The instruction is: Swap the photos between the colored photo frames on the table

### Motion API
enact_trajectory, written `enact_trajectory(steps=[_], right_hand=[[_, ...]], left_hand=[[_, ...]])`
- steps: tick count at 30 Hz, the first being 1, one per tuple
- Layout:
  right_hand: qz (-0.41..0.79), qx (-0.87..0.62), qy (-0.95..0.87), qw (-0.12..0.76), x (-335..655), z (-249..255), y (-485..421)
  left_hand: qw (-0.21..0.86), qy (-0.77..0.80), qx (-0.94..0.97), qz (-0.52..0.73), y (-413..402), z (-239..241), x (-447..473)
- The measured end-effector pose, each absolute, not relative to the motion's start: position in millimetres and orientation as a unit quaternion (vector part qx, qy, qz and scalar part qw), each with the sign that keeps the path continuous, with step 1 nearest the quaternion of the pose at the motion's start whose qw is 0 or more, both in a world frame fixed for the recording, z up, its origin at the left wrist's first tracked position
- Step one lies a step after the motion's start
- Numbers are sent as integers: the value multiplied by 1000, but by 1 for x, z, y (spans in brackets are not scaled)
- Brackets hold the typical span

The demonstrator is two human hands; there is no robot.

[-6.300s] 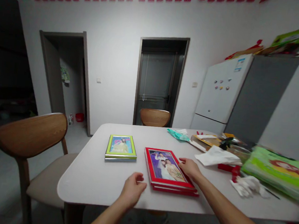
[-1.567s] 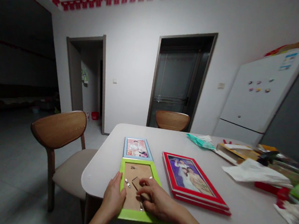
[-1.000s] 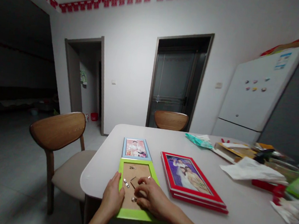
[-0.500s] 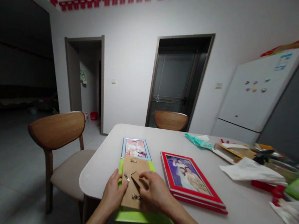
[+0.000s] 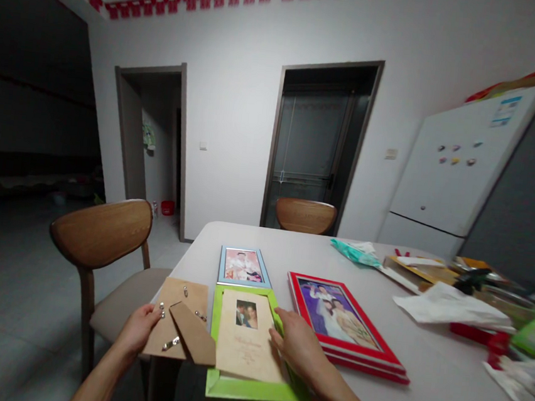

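Observation:
A lime-green photo frame (image 5: 249,389) lies face down at the table's near edge. Inside it shows a cream card (image 5: 247,343) with a small photo printed on it. My left hand (image 5: 139,330) grips the frame's brown backing board (image 5: 175,324), lifted off and held to the left past the table edge, its stand flap and metal clips showing. My right hand (image 5: 298,348) rests on the frame's right side with fingers touching the card's edge.
A blue-framed photo (image 5: 243,266) lies just beyond the green frame. Stacked red frames (image 5: 345,324) lie to the right. Paper, packets and bags crowd the table's right end. A wooden chair (image 5: 103,235) stands left, another at the far side, a fridge (image 5: 460,162) right.
The green frame was pulled off the blue one and turned face down. My hands loosened the clips, then my left hand lifted the backing board out and carried it left, uncovering the card.

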State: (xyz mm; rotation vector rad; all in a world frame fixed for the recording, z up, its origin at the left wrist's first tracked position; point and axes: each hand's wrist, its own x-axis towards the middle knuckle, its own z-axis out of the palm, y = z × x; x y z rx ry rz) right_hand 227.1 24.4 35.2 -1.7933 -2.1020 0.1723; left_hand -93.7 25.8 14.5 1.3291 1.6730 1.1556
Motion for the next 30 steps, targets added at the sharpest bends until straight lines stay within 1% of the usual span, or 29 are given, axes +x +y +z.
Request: enact_trajectory(steps=[3, 6, 10, 12, 14, 16, 18, 20, 22, 24, 27, 30], right_hand=[[49, -651, -742, 152, 223, 29, 28], [53, -670, -729, 127, 219, 29, 34], [66, -680, -717, 139, 221, 30, 42], [85, -681, -706, 175, 224, 32, 44], [154, -676, -680, 238, 226, 35, 43], [288, -657, -622, 314, 225, 43, 39], [425, -613, -546, 381, 222, 55, 31], [502, -560, -492, 438, 216, 69, 21], [531, -516, -472, 479, 211, 82, 12], [549, -480, -468, 499, 208, 90, 7], [562, -452, -474, 506, 207, 91, 7], [528, -476, -494, 501, 214, 83, 13]], left_hand=[[302, 684, 527, 405, 31, 10, -101], [231, 724, 540, 363, 33, 14, -105], [148, 739, 565, 336, 27, 25, -97], [124, 724, 588, 339, 18, 30, -80], [119, 692, 623, 345, 7, 32, -52], [134, 643, 671, 344, -7, 32, -18], [196, 563, 728, 338, -19, 32, 16], [240, 512, 756, 330, -27, 35, 44], [239, 494, 766, 334, -31, 42, 62], [207, 479, 778, 349, -31, 50, 71], [151, 442, 802, 373, -31, 60, 72], [121, 464, 773, 416, -33, 66, 59]])
